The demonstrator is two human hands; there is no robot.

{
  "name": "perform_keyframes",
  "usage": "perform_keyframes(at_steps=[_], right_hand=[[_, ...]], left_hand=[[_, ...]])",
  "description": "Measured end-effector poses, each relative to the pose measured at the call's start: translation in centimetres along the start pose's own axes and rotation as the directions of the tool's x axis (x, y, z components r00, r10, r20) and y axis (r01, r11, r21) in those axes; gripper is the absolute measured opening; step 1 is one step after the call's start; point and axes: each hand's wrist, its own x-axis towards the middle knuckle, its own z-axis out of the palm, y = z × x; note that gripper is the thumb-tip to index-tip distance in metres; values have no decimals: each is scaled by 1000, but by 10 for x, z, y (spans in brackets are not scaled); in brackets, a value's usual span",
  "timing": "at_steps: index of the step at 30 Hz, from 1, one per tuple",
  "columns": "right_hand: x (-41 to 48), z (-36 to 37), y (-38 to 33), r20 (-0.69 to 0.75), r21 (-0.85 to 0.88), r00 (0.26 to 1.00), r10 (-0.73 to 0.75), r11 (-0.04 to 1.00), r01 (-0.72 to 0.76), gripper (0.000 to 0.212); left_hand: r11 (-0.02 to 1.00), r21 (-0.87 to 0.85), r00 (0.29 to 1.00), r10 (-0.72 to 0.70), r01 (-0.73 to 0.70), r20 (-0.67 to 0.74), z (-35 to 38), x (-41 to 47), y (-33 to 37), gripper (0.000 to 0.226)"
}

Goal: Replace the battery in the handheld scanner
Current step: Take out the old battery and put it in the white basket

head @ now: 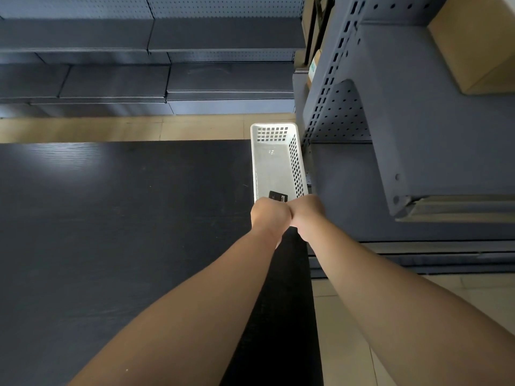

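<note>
Both hands, left hand (269, 215) and right hand (306, 214), are pressed together over the white basket (274, 162); their grip cannot be told. The dark battery-like pack (277, 196) should be lifted squarely.

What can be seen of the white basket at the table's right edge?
The white basket is a long, narrow, open-topped tray that looks like plastic, with square holes in its far and right walls. It lies lengthwise at the right edge of the dark table, beside grey shelving. A small black flat item lies at its near end. Both hands, left and right, cover that near end.
</note>
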Motion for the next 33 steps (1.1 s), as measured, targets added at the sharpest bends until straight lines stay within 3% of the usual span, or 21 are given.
perform_keyframes(at_steps=[1,2,3,4,6,13,21,24,27,29,33], right_hand=[[-3,-1,0,8,19,1000,6,1000,-6,15],[-5,-2,1,15,27,1000,3,1000,-4,15],[-8,-4,3,21,22,1000,-12,1000,11,16],[-10,-5,4,28,12,999,-40,999,40,18],[-14,-11,6,55,12,993,-108,994,108,24],[-51,-46,-4,38,-200,921,-387,901,386,17],[-133,-97,-45,145,-472,760,-633,631,616,24],[-167,-119,-63,177,-600,684,-708,473,645,21],[-195,-138,-78,210,-736,629,-749,302,606,16],[-209,-146,-84,222,-767,610,-760,250,591,19],[-228,-153,-90,230,-802,590,-773,192,565,19]], left_hand=[[996,-83,999,-21,18,-30,-2,-2,0,23],[961,-272,997,-70,59,-32,-2,-2,2,16],[856,-502,986,-162,125,-31,-5,2,2,8],[771,-625,978,-200,125,-51,-7,1,-2,13],[788,-611,970,-200,74,-140,-9,1,-7,25],[878,-474,969,-54,-69,-241,-44,-27,-12,27],[967,-108,934,188,-229,-304,-117,-103,8,27],[965,118,922,258,-234,-288,-141,-129,15,17],[918,339,893,318,-206,-319,-160,-155,22,22],[856,478,857,386,-196,-342,-168,-168,25,27],[822,543,838,413,-173,-358,-174,-184,25,28]])
